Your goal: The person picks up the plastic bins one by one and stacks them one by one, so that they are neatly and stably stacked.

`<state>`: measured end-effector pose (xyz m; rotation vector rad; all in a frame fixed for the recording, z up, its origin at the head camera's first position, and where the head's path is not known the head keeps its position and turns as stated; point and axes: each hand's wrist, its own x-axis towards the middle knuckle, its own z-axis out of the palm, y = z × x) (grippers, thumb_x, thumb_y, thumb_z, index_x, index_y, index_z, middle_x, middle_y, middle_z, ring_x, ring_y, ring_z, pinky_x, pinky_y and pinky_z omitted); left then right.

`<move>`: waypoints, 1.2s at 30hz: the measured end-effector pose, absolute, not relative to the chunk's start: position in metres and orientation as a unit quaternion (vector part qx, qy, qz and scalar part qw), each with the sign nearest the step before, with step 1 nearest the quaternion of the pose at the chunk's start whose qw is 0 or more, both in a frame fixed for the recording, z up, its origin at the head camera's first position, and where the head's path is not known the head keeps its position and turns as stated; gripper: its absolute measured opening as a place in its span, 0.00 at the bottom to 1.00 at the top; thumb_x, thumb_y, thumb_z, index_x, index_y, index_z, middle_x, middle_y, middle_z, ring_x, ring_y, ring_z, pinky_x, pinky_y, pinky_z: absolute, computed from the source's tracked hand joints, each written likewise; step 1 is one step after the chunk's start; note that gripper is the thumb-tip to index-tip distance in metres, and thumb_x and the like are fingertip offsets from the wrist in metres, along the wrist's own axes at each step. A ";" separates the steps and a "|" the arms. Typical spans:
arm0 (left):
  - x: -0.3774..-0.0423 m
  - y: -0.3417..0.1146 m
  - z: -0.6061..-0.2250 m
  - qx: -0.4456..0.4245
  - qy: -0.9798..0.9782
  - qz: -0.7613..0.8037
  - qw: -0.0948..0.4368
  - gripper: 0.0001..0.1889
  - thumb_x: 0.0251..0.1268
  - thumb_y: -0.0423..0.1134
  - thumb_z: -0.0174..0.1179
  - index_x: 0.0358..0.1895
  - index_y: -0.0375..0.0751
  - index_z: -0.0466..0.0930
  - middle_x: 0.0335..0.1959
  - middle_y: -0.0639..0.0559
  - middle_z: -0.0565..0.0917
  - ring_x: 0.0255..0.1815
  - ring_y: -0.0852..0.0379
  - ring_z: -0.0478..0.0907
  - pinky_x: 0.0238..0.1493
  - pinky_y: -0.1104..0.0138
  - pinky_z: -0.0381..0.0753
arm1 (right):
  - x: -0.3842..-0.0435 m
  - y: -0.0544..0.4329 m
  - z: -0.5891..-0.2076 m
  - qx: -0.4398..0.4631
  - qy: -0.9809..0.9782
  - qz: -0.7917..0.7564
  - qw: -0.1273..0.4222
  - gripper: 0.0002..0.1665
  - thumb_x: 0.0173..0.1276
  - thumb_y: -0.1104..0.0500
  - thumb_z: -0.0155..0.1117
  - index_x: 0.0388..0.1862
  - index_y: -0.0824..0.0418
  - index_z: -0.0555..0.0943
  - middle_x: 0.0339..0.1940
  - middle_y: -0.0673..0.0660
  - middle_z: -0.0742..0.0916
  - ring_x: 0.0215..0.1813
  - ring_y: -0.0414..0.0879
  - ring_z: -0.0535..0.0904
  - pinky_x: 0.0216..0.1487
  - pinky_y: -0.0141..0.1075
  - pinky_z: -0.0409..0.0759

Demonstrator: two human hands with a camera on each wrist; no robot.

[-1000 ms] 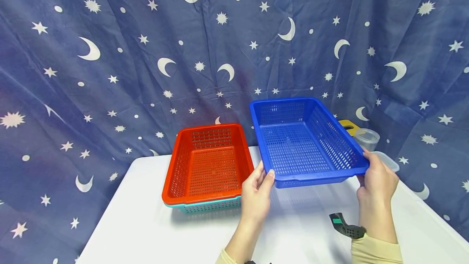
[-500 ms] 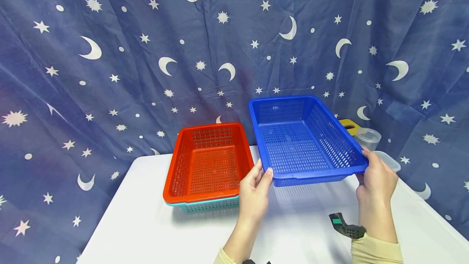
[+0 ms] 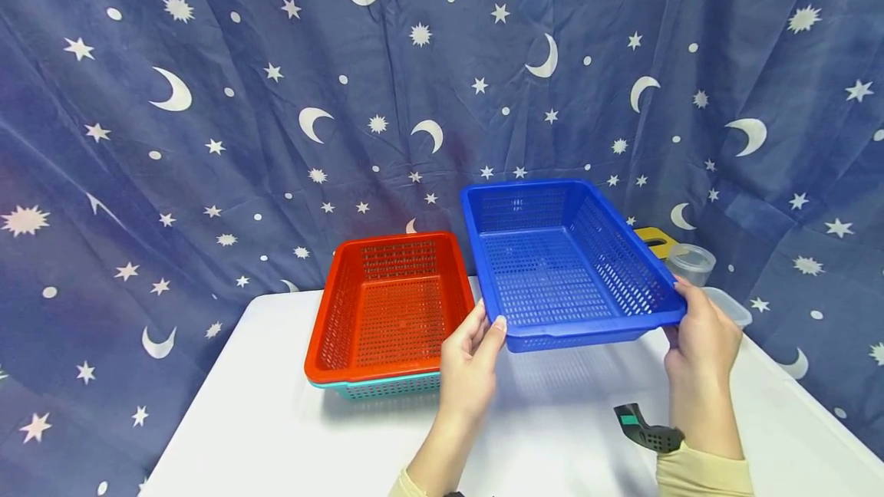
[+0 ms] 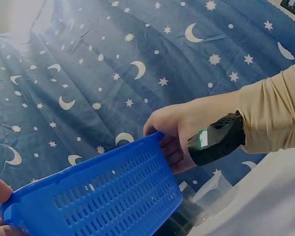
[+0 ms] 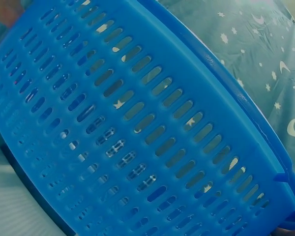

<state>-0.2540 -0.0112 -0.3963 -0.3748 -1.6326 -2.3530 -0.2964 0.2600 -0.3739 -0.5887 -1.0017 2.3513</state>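
A blue slotted plastic basket (image 3: 545,274) is held up over the white table, its near side toward me and nothing inside it. My left hand (image 3: 470,366) grips its near left corner, thumb on the rim. At the near right corner, my right hand (image 3: 706,332) holds the rim with fingers curled underneath. In the left wrist view the right hand (image 4: 179,130) clasps the far end of the basket (image 4: 108,191). The basket wall (image 5: 152,108) fills most of the right wrist view. Left of it, a red basket (image 3: 400,320) sits nested in a turquoise one (image 3: 390,387).
Behind the right hand stand a clear round container (image 3: 691,261), a clear tray-like container (image 3: 730,307) and a yellow object (image 3: 654,240), partly hidden. The white table (image 3: 276,405) reaches back to a dark blue curtain (image 3: 228,136) with moons and stars.
The blue basket and both hands have shifted slightly to the left, closer to the red basket. The grip of both hands looks the same.
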 end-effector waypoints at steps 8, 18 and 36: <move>-0.252 -0.019 -0.399 -0.123 -0.554 -0.813 0.125 0.28 0.74 0.32 0.59 0.72 0.23 0.66 0.65 0.35 0.78 0.68 0.45 0.75 0.66 0.63 0.73 | -0.299 0.253 -0.372 -0.204 -0.368 0.870 0.258 0.10 0.68 0.62 0.72 0.46 0.63 0.91 0.39 0.54 0.91 0.38 0.45 0.90 0.38 0.34 0.86; -0.253 -0.026 -0.400 -0.119 -0.554 -0.814 0.125 0.28 0.74 0.31 0.60 0.72 0.24 0.66 0.65 0.35 0.78 0.67 0.45 0.76 0.64 0.64 0.75 | -0.299 0.248 -0.373 -0.203 -0.375 0.869 0.251 0.12 0.67 0.61 0.74 0.47 0.63 0.90 0.41 0.53 0.91 0.39 0.46 0.90 0.39 0.34 0.86; -0.258 -0.047 -0.390 -0.113 -0.562 -0.812 0.111 0.27 0.74 0.33 0.60 0.72 0.26 0.68 0.63 0.35 0.80 0.62 0.46 0.81 0.62 0.59 0.77 | -0.299 0.235 -0.369 -0.172 -0.393 0.873 0.230 0.12 0.68 0.61 0.73 0.48 0.63 0.90 0.40 0.54 0.91 0.40 0.46 0.90 0.40 0.36 0.86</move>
